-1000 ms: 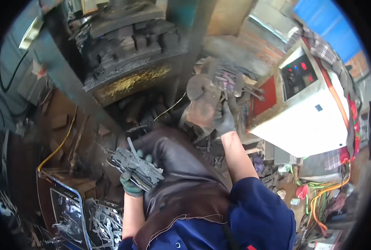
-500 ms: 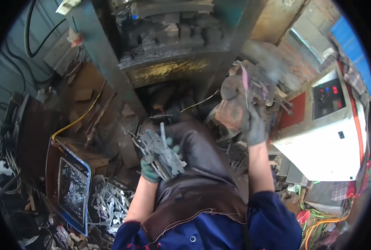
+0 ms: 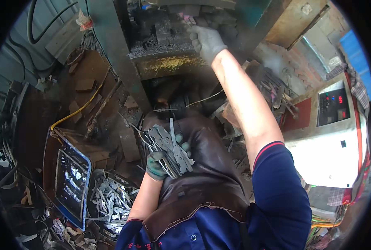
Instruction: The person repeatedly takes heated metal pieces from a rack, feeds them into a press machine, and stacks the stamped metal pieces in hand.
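Note:
My left hand (image 3: 155,165), in a dark green and grey glove, is closed around a bundle of flat grey metal strips (image 3: 169,143) above my lap. Its fingers show on both sides of the bundle. My right hand (image 3: 209,42), in a grey glove, reaches up into the opening of a large dark machine frame (image 3: 129,58). Pinched in its fingers is a thin metal strip (image 3: 188,21) with a glowing pink end. The fingers hide the rest of this strip. Dark blocks (image 3: 164,30) stand beside it in the opening.
Yellowish flakes coat the ledge (image 3: 173,66) below the opening. On the right stands a white control cabinet (image 3: 318,150). A heap of loose metal strips (image 3: 110,202) lies at lower left, next to a blue-rimmed frame (image 3: 87,187). More metal pieces (image 3: 273,85) pile up beyond the cabinet.
My right hand has moved up and left from the pile near the cabinet into the machine opening, carrying the pink-ended strip. My left hand still holds the bundle, and the view has shifted slightly.

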`<state>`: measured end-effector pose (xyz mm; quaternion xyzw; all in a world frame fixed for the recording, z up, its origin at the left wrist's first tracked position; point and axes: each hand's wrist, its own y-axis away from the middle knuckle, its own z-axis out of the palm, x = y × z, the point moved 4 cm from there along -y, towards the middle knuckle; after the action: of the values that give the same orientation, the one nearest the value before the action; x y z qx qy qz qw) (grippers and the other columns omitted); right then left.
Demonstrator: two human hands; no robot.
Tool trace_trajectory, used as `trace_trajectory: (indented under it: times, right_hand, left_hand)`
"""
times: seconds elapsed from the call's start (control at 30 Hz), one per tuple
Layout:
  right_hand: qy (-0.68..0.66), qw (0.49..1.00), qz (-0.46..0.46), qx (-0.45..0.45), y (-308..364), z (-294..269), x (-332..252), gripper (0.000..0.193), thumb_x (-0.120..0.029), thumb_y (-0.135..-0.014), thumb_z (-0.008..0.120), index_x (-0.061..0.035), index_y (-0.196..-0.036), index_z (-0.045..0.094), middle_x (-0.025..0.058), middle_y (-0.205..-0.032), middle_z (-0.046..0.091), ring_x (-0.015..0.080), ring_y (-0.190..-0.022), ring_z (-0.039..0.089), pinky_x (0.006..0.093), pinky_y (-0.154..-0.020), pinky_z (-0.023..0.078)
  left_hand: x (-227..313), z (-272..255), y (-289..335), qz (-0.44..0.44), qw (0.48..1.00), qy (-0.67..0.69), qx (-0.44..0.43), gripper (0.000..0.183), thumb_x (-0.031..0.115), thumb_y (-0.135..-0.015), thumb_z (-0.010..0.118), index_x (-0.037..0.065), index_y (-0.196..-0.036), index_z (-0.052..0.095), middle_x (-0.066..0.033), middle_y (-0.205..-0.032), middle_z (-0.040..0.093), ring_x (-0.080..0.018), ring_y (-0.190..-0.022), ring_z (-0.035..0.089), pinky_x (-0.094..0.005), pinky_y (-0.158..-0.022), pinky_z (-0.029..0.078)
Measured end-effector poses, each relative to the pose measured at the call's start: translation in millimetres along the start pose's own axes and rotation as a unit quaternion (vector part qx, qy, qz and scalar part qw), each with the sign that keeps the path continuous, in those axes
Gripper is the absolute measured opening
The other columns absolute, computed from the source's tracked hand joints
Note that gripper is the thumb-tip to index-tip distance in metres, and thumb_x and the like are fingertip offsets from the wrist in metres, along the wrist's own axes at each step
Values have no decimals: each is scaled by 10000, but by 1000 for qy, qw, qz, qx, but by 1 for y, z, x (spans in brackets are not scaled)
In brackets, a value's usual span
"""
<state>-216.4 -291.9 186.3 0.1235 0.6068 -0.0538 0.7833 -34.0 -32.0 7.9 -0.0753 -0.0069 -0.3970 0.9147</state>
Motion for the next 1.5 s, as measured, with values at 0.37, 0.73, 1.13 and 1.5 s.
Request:
trace_trajectory:
  times: [0.37, 0.73, 1.13, 1.5]
  right_hand:
    - [78, 988, 35, -126, 93, -53, 40, 409, -436, -977, 569, -33, -1015, 626, 33, -794, 639, 86, -605, 554, 223, -482, 427]
    - [181, 960, 130, -170, 156, -48, 145, 277, -304, -923, 692, -38, -846, 676, -9, -644, 588, 65, -547, 506, 221, -491, 387]
    - [-149, 973, -44, 172, 213, -297, 128, 306, -171, -995, 567, 18, -1234, 555, 140, -1038, 667, 211, -875, 684, 300, -732, 575]
    - [-251, 929, -22, 272, 142, -340, 148, 291, -196, -996, 575, 23, -1188, 575, 161, -1114, 656, 231, -986, 651, 329, -807, 561]
  left_hand:
    - [4, -14, 8, 9, 999, 32, 12, 875, 223, -728, 790, 38, -1476, 376, -197, -1393, 532, -368, -1311, 499, -605, -1083, 389]
    - [-6, -9, 0, -12, 999, -35, 16, 849, 270, -747, 764, 84, -1482, 383, -164, -1461, 461, -359, -1288, 514, -604, -1031, 443]
    - [-6, 3, -3, 36, 996, -54, 53, 769, 197, -712, 788, 134, -1411, 475, -64, -1397, 531, -355, -1303, 506, -551, -1093, 401]
    - [-9, 1, -10, 18, 996, -76, 40, 761, 205, -745, 781, 133, -1429, 452, -67, -1437, 513, -343, -1328, 492, -561, -1103, 386]
